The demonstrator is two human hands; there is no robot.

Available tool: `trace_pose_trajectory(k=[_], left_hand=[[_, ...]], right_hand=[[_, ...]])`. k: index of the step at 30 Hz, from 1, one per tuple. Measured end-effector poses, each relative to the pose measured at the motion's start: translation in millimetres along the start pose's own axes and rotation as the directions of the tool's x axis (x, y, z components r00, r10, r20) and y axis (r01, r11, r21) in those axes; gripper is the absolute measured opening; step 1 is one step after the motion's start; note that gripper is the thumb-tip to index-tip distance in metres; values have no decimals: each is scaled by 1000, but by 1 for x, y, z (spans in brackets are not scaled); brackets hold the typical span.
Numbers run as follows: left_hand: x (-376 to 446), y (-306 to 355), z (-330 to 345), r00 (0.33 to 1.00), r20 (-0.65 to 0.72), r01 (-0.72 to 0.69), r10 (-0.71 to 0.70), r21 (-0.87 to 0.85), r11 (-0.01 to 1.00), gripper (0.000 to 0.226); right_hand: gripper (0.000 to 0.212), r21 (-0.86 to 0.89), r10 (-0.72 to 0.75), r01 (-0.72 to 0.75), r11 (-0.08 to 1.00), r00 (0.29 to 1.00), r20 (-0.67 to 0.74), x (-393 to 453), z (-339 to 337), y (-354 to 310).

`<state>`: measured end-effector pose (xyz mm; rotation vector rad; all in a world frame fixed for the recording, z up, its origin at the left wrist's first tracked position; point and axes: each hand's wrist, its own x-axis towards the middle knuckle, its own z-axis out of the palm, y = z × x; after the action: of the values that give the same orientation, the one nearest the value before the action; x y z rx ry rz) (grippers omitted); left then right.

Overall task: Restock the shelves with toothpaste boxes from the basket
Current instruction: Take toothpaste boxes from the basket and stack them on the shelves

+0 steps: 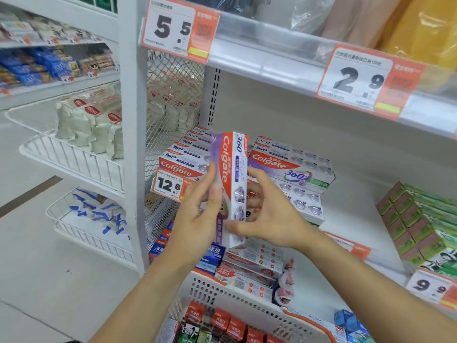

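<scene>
I see both hands holding one Colgate 360 toothpaste box [231, 184] upright, in front of the shelf [358, 214]. The left hand [197, 219] grips its left edge, thumb along the side and fingers curled behind. The right hand [269, 219] touches the lower right side, thumb pressing the bottom corner, the other fingers half open and spread behind the box. Behind it, similar Colgate boxes [291, 167] lie stacked on the shelf, beside a 12.8 price tag [169, 185]. The white basket [237, 303] sits below, with small red boxes [220, 320] inside. Green boxes [420, 224] stand at the far right.
</scene>
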<state>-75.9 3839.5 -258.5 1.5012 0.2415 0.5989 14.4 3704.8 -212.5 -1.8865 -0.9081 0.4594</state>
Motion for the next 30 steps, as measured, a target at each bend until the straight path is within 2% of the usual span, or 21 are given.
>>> trace_pose_trajectory(k=[2, 4, 6, 8, 10, 13, 14, 16, 18, 20, 23, 27, 30], left_hand=[[2, 1, -4, 1000, -7, 11, -11, -8, 1000, 56], [4, 1, -9, 997, -40, 71, -72, -35, 997, 49], [7, 2, -14, 990, -17, 141, -143, -88, 986, 40], [7, 3, -15, 989, -3, 144, -145, -116, 983, 36], [8, 6, -13, 992, -25, 117, -122, -154, 981, 34], [13, 9, -11, 997, -40, 59, -67, -177, 982, 31], [17, 8, -12, 999, -51, 2, -7, -107, 994, 30], [31, 3, -19, 988, -50, -132, 147, 226, 965, 34], [48, -6, -26, 962, 9, -229, 274, 577, 784, 48], [63, -16, -32, 961, 97, -240, 257, 754, 611, 58], [72, -31, -33, 972, 185, -232, 148, 865, 444, 63], [72, -37, -27, 957, 282, -283, 71, 846, 453, 61], [70, -41, -24, 959, 279, -272, 53, 852, 448, 60]], right_hand=[[85, 91, 48, -48, 995, 999, 6, 4, -2, -1], [76, 235, 104, -112, 966, 994, 47, 7, -9, -4], [71, 290, 135, -158, 944, 986, 99, 9, -15, -6], [65, 237, 150, -171, 956, 983, 103, 13, -19, -10], [51, 152, 134, -141, 978, 990, 53, 18, -23, -18], [45, 55, 97, -96, 994, 995, -10, 29, -30, -34], [44, 26, 84, -83, 996, 996, -38, 37, -35, -40], [43, -31, 34, -38, 999, 994, -106, 56, -46, -55], [44, -191, -82, 50, 980, 983, -164, 81, -58, -69], [46, -379, -107, 36, 925, 980, -167, 109, -68, -81], [47, -408, 3, -38, 912, 996, -85, 150, -75, -81], [48, -483, 40, -54, 874, 998, -40, 193, -76, -66], [56, -517, 54, -63, 853, 998, -32, 212, -75, -49]])
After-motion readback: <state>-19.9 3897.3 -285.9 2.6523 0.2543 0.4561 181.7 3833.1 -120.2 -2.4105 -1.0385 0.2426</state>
